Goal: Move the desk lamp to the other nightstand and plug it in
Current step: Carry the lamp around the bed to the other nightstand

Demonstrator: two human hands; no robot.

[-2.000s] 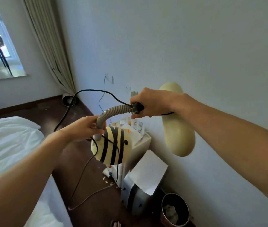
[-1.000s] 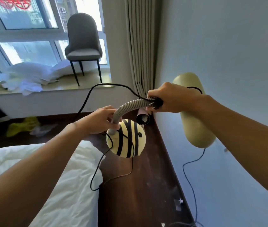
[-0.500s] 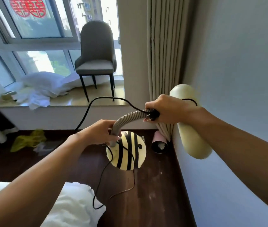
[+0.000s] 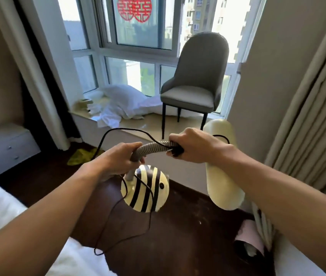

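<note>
Lamp [image 4: 145, 189] held mid-air over dark floor [image 4: 178, 236], w/ cord [image 4: 118, 226] dangling. Left hand [image 4: 118, 160] fingers closed round grey flex neck [image 4: 150, 149]; right hand [image 4: 194, 145] fingers closed on neck's top end & black plug [image 4: 176, 153], cream shade [image 4: 223, 176] behind wrist.

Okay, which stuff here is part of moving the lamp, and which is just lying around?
Job: desk lamp, its cord, plug in right hand, left hand, white nightstand.
Lying about: grey chair, white bedding on the sill, yellow cloth.
</note>
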